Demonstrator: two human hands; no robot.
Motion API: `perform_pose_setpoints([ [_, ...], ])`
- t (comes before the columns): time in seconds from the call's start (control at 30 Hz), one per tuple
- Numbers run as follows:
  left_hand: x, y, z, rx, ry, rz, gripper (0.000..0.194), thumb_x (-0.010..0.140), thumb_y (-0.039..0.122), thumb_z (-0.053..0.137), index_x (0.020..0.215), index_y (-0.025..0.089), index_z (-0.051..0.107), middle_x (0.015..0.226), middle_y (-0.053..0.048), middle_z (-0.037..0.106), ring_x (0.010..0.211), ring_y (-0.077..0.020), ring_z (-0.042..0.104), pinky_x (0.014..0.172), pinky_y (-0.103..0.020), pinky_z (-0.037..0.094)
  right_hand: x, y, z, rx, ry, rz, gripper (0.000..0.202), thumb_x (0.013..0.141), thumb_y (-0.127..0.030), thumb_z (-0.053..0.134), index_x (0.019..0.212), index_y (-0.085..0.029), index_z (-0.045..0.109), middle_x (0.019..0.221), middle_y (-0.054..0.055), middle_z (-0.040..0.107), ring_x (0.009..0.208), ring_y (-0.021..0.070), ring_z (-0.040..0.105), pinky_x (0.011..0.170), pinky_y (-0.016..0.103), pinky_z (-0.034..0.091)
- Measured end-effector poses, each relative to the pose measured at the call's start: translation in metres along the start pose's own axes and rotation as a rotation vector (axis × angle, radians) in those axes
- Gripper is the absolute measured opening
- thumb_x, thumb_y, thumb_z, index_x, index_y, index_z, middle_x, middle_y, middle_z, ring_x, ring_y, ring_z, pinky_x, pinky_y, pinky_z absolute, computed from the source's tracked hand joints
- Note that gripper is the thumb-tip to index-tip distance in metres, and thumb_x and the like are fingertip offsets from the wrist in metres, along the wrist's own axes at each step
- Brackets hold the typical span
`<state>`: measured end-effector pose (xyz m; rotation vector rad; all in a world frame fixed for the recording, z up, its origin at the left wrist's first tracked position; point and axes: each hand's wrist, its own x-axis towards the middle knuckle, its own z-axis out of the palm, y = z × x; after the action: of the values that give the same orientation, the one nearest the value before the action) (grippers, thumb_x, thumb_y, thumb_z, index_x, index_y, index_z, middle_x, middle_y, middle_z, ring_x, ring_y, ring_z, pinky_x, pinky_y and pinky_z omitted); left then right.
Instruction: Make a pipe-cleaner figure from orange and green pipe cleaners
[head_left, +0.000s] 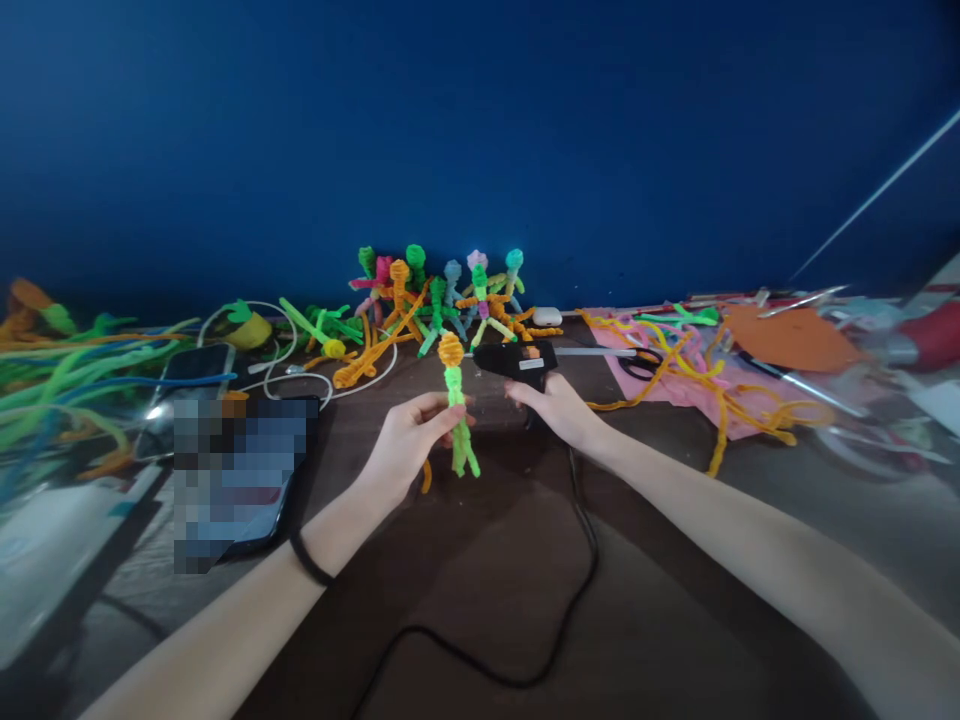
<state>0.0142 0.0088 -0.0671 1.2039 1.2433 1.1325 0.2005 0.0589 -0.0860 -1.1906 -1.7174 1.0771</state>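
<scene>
Clock directions are taken from the chenille figure (457, 390), which stands upright in the grasp of the left hand (405, 440), pinched at mid-body. The right hand (559, 410) grips the glue gun (517, 358) at 2 o'clock, its nozzle beside the figure's orange head; whether they touch cannot be told. A hot nozzle, if it drifted toward 7 o'clock, could burn the left fingers or mat the pile; a pull on the black cord (525, 684), looping across the bench (450, 590) from 4 to 7 o'clock, could jerk the gun off line. Counts: held figure, one; glue gun, one; glue stick (596, 352) protruding behind it, one; grouped figures (399, 275) at 12 o'clock, at least nine, overlapping; pink sheet (622, 372) at 3 o'clock, one visible.
</scene>
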Motion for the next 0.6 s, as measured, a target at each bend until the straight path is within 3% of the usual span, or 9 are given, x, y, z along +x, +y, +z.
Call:
perform_pose_setpoints([
  [0.1, 0.000, -0.001, -0.001, -0.017, -0.031, -0.011, 0.027, 0.067, 0.031, 0.065, 0.088, 0.015, 0.069, 0.073, -0.005, 0.068, 0.053, -0.0096, 0.051, 0.053, -0.022, 0.043, 0.004, 0.001, -0.009, -0.320, 0.084, -0.021, 0.036, 0.076, -0.051, 0.049, 0.076, -0.017, 0.061, 0.075, 0.007, 0.063, 0.078, 0.0220, 0.058, 0.068, 0.029, 0.041],
  [0.3, -0.001, -0.002, 0.002, -0.036, -0.085, 0.004, 0.027, 0.068, 0.030, 0.065, 0.090, 0.015, 0.068, 0.078, -0.006, 0.068, 0.054, -0.0099, 0.052, 0.055, -0.024, 0.044, 0.008, 0.005, -0.015, -0.647, 0.054, 0.231, 0.064, 0.073, -0.073, 0.029, 0.061, -0.016, 0.056, 0.068, 0.015, 0.060, 0.074, 0.0274, 0.059, 0.062, 0.031, 0.038],
  [0.43, -0.001, -0.003, 0.003, -0.052, -0.101, -0.009, 0.025, 0.068, 0.029, 0.065, 0.089, 0.015, 0.067, 0.078, -0.005, 0.067, 0.055, -0.0090, 0.051, 0.056, -0.022, 0.043, 0.008, 0.005, -0.017, -0.785, 0.049, 0.227, 0.068, 0.077, -0.071, 0.019, 0.060, -0.016, 0.056, 0.073, 0.015, 0.062, 0.073, 0.0266, 0.059, 0.060, 0.032, 0.037],
  [0.6, -0.002, -0.002, 0.004, -0.084, -0.089, -0.052, 0.024, 0.066, 0.028, 0.067, 0.087, 0.015, 0.067, 0.076, -0.004, 0.066, 0.054, -0.0086, 0.051, 0.055, -0.023, 0.043, 0.006, 0.003, -0.019, -0.994, 0.105, 0.149, 0.062, 0.082, -0.061, 0.025, 0.060, -0.014, 0.059, 0.067, 0.015, 0.060, 0.068, 0.0247, 0.059, 0.057, 0.031, 0.034],
])
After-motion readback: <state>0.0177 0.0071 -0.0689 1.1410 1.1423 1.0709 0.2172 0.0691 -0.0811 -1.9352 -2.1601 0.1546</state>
